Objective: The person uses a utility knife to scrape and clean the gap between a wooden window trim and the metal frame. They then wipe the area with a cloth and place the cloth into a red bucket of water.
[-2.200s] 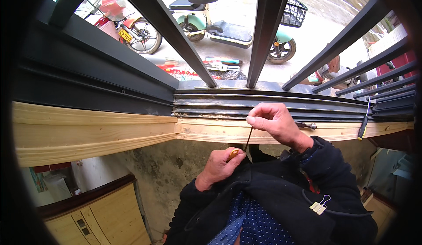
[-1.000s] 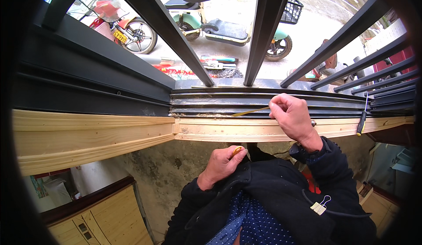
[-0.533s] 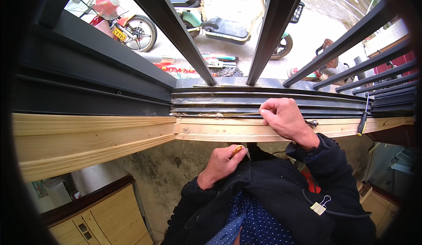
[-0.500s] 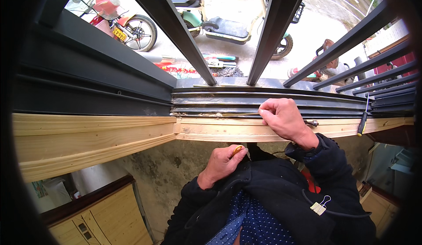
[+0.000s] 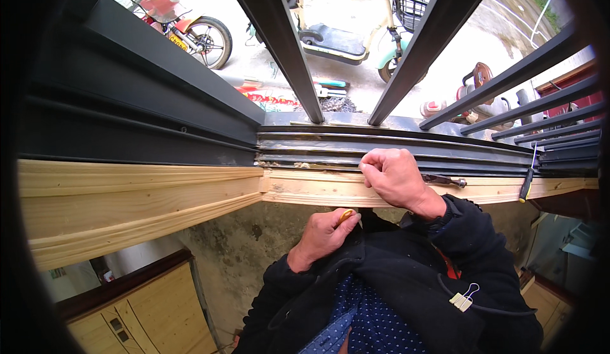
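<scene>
My right hand (image 5: 394, 175) is over the near edge of the dark metal window track (image 5: 318, 144), thumb and fingers pinched together. Whatever it pinches is hidden or too thin to make out. Pale crumbs (image 5: 302, 165) lie in the track to its left. Closer to my body, my left hand (image 5: 321, 236) is closed around a small yellow rounded object (image 5: 345, 215), of which only one end shows. Just right of my right hand, a dark tool with a metal end (image 5: 448, 180) rests on the wooden sill (image 5: 318, 189), partly covered by the hand.
A black and yellow screwdriver (image 5: 526, 185) leans at the sill's right end. Dark vertical bars (image 5: 406, 49) stand beyond the track. Outside are a scooter (image 5: 337, 42), a red motorbike (image 5: 203, 39) and scattered items. A wooden cabinet (image 5: 146, 309) stands lower left.
My right hand has shifted slightly left along the track. The thin strip at its fingertips earlier no longer shows clearly. The view has shifted a little; my left hand stays closed.
</scene>
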`<action>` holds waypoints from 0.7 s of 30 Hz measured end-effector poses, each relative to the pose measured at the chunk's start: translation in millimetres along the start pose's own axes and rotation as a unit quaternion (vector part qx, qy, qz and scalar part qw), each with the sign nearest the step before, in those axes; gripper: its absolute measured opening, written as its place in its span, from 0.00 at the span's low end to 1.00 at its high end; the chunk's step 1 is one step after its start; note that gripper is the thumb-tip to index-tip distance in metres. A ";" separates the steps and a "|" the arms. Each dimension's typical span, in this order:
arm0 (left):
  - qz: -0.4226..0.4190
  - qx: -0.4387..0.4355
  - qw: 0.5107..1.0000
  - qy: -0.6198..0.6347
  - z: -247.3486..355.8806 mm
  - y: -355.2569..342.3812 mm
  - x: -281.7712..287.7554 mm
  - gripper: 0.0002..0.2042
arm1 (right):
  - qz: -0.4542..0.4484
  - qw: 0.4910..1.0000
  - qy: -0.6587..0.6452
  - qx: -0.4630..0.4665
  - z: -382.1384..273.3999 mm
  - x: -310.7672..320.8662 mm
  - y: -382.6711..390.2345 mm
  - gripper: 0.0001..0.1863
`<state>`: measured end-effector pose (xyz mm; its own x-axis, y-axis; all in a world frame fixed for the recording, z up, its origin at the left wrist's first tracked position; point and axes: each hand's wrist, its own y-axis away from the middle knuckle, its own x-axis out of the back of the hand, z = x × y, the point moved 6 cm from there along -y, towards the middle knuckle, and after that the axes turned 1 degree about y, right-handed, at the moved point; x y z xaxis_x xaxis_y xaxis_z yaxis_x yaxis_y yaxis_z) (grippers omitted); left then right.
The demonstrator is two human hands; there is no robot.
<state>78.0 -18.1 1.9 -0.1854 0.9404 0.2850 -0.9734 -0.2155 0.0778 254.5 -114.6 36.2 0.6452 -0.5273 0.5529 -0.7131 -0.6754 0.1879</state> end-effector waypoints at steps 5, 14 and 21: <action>0.003 -0.001 1.000 0.006 -4.1 2.2 3.3 0.05 | 0.004 0.999 0.025 0.020 -8.3 -8.8 -3.9 0.10; 0.002 0.007 1.000 0.008 -9.2 5.6 8.2 0.06 | -0.002 0.998 0.041 0.037 -26.3 -31.4 -13.5 0.09; 0.007 0.017 1.000 -0.004 -13.5 8.8 13.0 0.06 | -0.014 0.999 0.027 0.039 -38.7 -47.1 -22.3 0.10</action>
<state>65.2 -4.2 -6.6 -0.1973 0.9353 0.2938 -0.9657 -0.2370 0.1060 229.4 -54.8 37.4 0.6479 -0.4804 0.5912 -0.6700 -0.7286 0.1422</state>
